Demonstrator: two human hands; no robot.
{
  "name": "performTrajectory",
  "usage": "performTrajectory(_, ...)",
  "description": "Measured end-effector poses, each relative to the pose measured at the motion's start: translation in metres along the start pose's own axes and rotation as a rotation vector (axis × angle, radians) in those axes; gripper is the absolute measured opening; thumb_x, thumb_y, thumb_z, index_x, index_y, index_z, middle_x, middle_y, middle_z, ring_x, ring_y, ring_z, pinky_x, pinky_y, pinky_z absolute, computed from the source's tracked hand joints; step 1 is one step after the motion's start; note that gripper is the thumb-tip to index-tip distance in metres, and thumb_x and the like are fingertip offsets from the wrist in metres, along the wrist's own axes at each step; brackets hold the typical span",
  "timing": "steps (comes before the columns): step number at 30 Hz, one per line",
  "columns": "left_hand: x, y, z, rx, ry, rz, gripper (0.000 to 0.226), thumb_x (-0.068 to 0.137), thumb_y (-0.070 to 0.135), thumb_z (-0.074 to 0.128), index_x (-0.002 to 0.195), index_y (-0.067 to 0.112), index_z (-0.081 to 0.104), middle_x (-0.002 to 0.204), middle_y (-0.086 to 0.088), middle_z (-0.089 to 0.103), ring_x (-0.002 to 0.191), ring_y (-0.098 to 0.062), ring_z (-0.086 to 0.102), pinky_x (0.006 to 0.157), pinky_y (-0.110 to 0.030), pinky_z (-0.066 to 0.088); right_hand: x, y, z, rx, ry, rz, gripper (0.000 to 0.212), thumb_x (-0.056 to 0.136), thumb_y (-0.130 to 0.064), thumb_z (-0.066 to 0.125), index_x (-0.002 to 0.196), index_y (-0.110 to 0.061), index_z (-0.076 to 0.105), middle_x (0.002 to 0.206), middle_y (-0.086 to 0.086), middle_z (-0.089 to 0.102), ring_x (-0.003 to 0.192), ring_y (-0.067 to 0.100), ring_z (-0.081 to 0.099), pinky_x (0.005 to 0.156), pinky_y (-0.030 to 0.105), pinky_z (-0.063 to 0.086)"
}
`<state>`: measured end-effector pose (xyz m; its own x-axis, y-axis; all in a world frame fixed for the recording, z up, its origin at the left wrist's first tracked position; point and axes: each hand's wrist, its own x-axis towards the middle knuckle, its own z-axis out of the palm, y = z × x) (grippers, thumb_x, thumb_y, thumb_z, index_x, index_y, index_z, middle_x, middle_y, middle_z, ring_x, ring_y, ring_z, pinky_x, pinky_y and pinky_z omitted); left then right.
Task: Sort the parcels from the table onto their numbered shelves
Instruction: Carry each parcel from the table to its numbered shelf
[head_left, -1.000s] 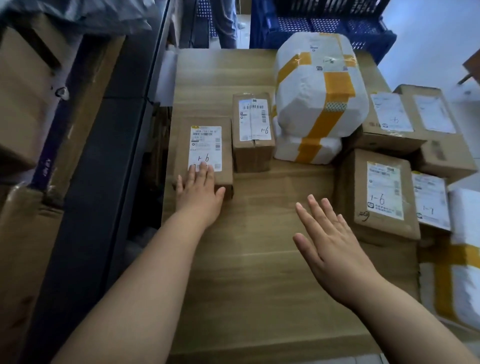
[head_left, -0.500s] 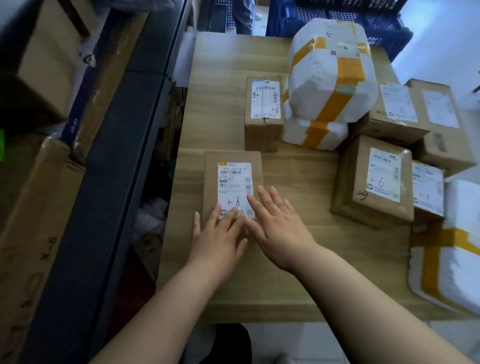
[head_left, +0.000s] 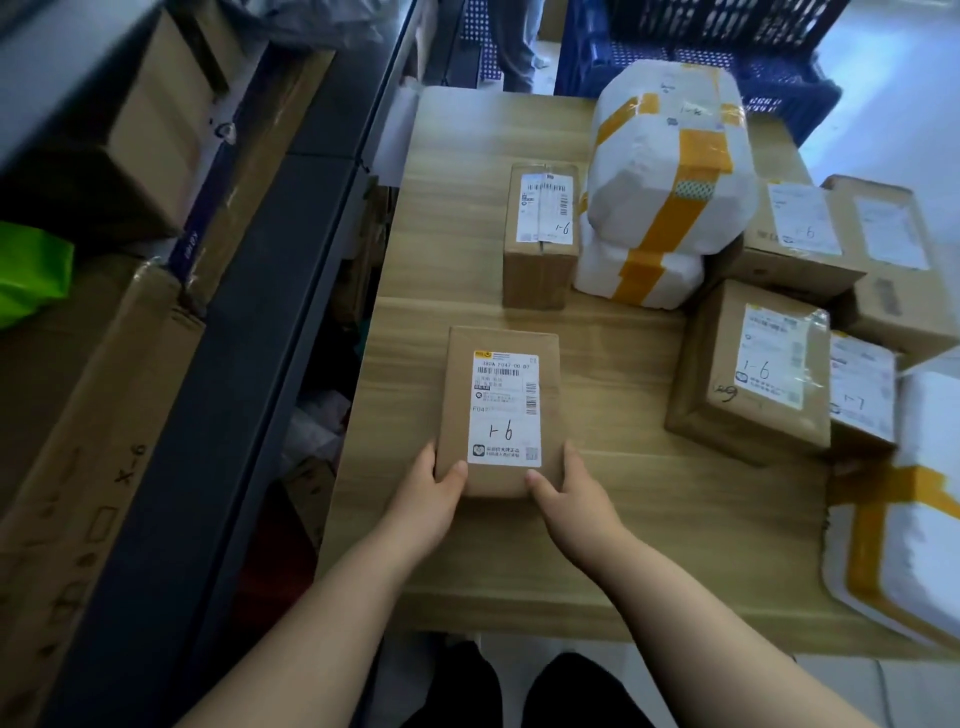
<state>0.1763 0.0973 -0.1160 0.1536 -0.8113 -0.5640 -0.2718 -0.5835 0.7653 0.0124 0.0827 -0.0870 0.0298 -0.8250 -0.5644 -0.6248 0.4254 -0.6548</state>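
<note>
Dark metal shelving (head_left: 218, 364) runs down the left edge of the scene, packed with large brown cartons (head_left: 88, 415), one marked by hand with something like "X-6". Just right of it stands the pale wood-grain surface (head_left: 467, 561), with a gap between the two where loose packaging shows.

Near the front edge of that surface lies the flat brown cardboard parcel with a white shipping label (head_left: 501, 410), handwritten "1-6". The left hand (head_left: 431, 501) grips its near left corner, thumb on top; the right hand (head_left: 569, 499) grips the near right corner the same way. Whether the box is lifted or resting I cannot tell.

To do this step well, I would keep both thumbs off the label so "1-6" stays readable, lift the box level, and swing it left toward the shelving, checking the shelf number before letting go. The parcel looks light and rigid, so a corner grip should hold, though fingers curled further underneath would be steadier.

Further right wait a small upright brown box (head_left: 540, 244), also labelled "1-6", a bulky white bag bound in yellow tape (head_left: 665, 171), and a cluster of taped brown boxes (head_left: 753, 374) marked "1-6" and "1-7".
</note>
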Motion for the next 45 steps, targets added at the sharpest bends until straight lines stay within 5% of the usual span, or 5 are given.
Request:
performTrajectory(5, -0.034, 0.008, 0.012, -0.030, 0.167, 0.116, 0.043, 0.097, 0.030, 0.051, 0.139, 0.022, 0.046, 0.133, 0.004, 0.056, 0.124, -0.014, 0.049, 0.108, -0.040, 0.038, -0.009, 0.004, -0.017, 0.089, 0.154, -0.168, 0.064, 0.093, -0.018, 0.056, 0.149, -0.014, 0.025, 0.150, 0.003, 0.038, 0.136, 0.017, 0.036, 0.110, 0.026, 0.029)
performTrajectory(13, -0.122, 0.069, 0.031, -0.147, 0.457, 0.350, 0.039, 0.099, 0.024, 0.047, 0.135, 0.039, 0.041, 0.127, 0.023, 0.053, 0.115, 0.014, 0.048, 0.093, -0.009, 0.039, -0.053, -0.019, -0.077, 0.254, 0.139, -0.574, 0.058, 0.092, -0.006, 0.055, 0.145, -0.013, 0.034, 0.119, -0.023, 0.051, 0.091, -0.020, 0.054, 0.078, 0.000, 0.040)
performTrajectory(18, -0.183, 0.082, 0.058, -0.281, 0.633, 0.391, 0.046, 0.100, 0.023, 0.047, 0.141, 0.041, 0.038, 0.133, 0.022, 0.052, 0.123, 0.008, 0.046, 0.106, -0.025, 0.039, -0.087, -0.017, -0.106, 0.229, 0.041, -0.755, 0.058, 0.091, -0.008, 0.057, 0.144, -0.021, 0.037, 0.120, -0.027, 0.050, 0.105, 0.004, 0.058, 0.093, 0.015, 0.045)
performTrajectory(33, -0.397, 0.023, 0.078, -0.392, 1.226, 0.391, 0.051, 0.100, 0.023, 0.047, 0.146, 0.037, 0.032, 0.136, 0.028, 0.049, 0.127, 0.011, 0.041, 0.105, -0.019, 0.034, -0.242, -0.020, -0.058, 0.092, -0.525, -1.110, 0.063, 0.093, -0.018, 0.056, 0.148, -0.030, 0.027, 0.134, -0.016, 0.048, 0.113, -0.009, 0.050, 0.093, 0.013, 0.045)
performTrajectory(45, -0.694, -0.141, 0.159, -0.492, 1.840, 0.097, 0.048, 0.099, 0.022, 0.048, 0.141, 0.042, 0.036, 0.123, 0.038, 0.054, 0.118, 0.016, 0.046, 0.092, -0.003, 0.039, -0.527, 0.084, 0.079, -0.104, -1.184, -1.349, 0.064, 0.094, -0.028, 0.052, 0.148, -0.039, 0.021, 0.140, -0.018, 0.042, 0.127, -0.003, 0.039, 0.101, 0.017, 0.038)
